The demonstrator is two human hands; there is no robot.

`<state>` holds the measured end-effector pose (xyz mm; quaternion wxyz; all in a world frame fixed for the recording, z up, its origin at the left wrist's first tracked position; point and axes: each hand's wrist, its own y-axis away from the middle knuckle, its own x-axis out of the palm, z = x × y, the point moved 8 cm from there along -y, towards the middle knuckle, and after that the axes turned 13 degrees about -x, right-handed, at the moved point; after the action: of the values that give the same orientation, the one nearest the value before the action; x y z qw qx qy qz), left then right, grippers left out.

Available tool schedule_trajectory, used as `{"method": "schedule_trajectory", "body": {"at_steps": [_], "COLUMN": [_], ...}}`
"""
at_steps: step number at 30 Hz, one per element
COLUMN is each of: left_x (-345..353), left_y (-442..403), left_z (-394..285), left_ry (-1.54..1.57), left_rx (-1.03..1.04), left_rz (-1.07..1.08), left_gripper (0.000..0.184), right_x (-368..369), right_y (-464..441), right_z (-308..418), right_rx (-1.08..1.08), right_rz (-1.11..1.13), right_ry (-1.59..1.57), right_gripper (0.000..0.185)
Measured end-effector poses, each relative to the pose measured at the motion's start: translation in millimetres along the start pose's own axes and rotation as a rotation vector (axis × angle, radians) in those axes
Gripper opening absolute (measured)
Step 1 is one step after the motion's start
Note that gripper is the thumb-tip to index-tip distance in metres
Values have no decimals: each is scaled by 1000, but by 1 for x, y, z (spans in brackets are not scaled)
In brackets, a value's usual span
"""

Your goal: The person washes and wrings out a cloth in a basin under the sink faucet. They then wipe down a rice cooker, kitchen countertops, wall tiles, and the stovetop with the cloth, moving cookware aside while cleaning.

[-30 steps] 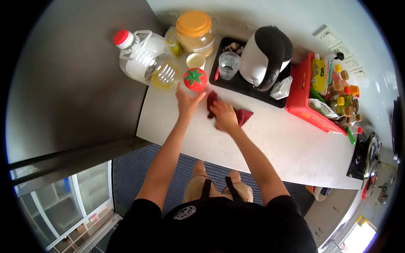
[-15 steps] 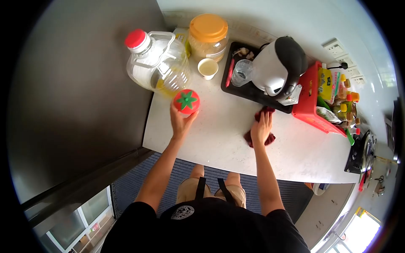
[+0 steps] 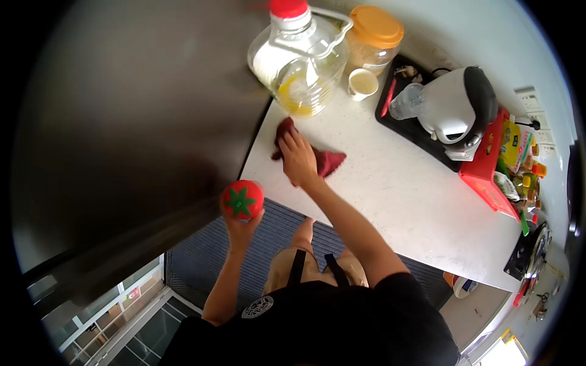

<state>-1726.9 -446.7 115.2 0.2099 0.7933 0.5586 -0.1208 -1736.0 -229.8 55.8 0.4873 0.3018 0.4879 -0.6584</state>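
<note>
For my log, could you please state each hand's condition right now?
Left hand: holding the red tomato-shaped object.
Right hand: on the dark red cloth; whether closed cannot be told.

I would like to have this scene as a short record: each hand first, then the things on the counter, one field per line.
Left hand: holds a red tomato-shaped object with its green leaf top showing, off the counter
Right hand: on a dark red cloth, which lies on the counter
Back of counter: large clear bottle with red cap, small pale cup, orange-lidded jar
Black tray: kettle, clear glass
Red basket: bottles, yellow packet
</note>
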Motion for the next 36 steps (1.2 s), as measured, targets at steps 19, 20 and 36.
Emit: {"method": "schedule_trajectory", "body": {"at_steps": [19, 20, 36], "left_x": [97, 98, 162], "left_y": [-113, -122, 53], "left_z": [-7, -2, -64], "left_ry": [290, 280, -362], "left_rx": [102, 92, 253], "left_rz": [-14, -22, 62], "left_gripper": [91, 93, 80], "right_x": [-163, -198, -149], "right_y": [331, 376, 256], "right_z": [-48, -59, 3], "right_rx": [659, 637, 421], "right_rz": [-29, -129, -305], "right_ry": [154, 374, -204], "right_gripper": [16, 18, 36]}}
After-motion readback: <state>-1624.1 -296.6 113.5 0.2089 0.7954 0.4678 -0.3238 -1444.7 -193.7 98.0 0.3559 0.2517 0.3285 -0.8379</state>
